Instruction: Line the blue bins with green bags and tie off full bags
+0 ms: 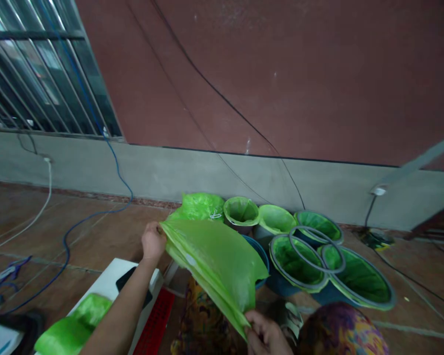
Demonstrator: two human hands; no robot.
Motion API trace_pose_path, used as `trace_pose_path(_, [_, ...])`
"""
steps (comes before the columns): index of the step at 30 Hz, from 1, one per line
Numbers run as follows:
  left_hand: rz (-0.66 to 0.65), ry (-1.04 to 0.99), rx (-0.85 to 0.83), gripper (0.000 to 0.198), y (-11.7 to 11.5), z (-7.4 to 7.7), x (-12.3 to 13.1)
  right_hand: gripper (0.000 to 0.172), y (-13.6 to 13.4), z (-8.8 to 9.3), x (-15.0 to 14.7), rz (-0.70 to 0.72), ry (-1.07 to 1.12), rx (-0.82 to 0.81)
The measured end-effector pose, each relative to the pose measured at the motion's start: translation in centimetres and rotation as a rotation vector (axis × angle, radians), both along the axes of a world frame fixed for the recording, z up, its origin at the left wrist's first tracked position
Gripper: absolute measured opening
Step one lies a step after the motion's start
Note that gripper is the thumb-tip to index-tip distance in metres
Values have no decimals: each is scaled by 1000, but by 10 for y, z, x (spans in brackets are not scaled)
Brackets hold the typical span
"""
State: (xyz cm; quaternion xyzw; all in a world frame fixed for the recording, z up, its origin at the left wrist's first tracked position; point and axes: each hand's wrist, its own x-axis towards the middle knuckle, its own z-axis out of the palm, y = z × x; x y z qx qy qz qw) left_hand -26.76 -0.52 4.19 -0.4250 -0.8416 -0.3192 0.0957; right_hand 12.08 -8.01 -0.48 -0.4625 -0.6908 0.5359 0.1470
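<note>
A light green plastic bag is stretched between my two hands, its near edge slanting down to the right. My left hand pinches its upper left corner. Lower down, my right hand grips the near right end of that edge. Behind the bag a blue bin shows only part of its rim; the rest is hidden. Several bins with green liners stand to the right, among them a dark one with a grey rim. Two loose grey rings lie across the bin tops.
A tied green bag rests against the wall. At lower left, a roll of green bags lies on a white surface with a dark flat object. Beside it is a red basket. A blue cable crosses the tiled floor.
</note>
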Motion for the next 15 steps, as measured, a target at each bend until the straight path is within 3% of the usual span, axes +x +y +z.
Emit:
trace_pose_path(3, [-25, 3, 96, 11, -6, -8, 6, 43, 12, -6, 16, -205, 60, -39])
trace_pose_path(6, [-9, -20, 160, 28, -10, -12, 11, 50, 26, -7, 32, -401, 114, -45])
trace_pose_path(9, [-28, -34, 108, 30, -10, -13, 15, 51, 38, -3, 44, -502, 176, 11])
trace_pose_path(12, [-37, -39, -44, 26, -9, -12, 17, 55, 44, 1, 51, -543, 180, 61])
trace_pose_path(15, [67, -99, -166, 30, -6, -15, 14, 58, 39, 5, 54, -456, 82, 170])
